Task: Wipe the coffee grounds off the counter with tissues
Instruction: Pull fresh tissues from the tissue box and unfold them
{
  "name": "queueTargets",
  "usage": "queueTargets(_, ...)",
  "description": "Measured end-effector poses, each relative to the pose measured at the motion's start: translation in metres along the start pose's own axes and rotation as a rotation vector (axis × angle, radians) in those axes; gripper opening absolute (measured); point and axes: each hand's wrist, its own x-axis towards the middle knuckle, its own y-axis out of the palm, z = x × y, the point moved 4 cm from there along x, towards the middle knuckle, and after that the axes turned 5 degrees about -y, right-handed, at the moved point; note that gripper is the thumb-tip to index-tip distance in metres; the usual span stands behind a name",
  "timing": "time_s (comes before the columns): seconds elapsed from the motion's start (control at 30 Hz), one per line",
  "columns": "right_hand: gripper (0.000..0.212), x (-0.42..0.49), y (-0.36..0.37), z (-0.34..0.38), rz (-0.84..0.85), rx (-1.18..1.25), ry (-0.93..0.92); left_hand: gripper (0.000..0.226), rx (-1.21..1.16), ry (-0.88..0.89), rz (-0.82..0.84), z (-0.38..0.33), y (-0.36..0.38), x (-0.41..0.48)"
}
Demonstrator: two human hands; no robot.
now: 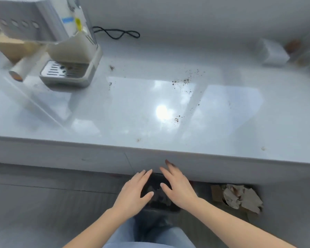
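Judged unfinished: grounds (182, 82) scattered on counter (97, 113) from 12 to 2 o'clock, left hand (132, 192) and right hand (179, 188) at 6 o'clock over bin (155, 182), fingers straight, empty, no tissue held.

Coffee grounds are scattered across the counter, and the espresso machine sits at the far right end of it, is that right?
Not quite. The head view shows the coffee grounds scattered across the counter, but the espresso machine sits at the far left end, not the right.
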Motion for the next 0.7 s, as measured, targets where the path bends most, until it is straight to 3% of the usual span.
queueTargets(0.2, 0.057, 0.018, -0.057, 0.087, -0.109, -0.201, -0.354, 0.07, 0.175, -0.092, -0.345, 0.005, -0.096, -0.046)
queueTargets(0.33, 0.06, 0.061, -0.092, 0.15, -0.191, -0.315, -0.412, 0.07, 0.208, -0.138, -0.493, 0.013, -0.155, -0.057)
queueTargets(0.7, 0.059, 0.174, -0.09, 0.357, -0.268, -0.229, -0.676, 0.07, 0.212, -0.216, -0.713, 0.15, -0.323, -0.099)
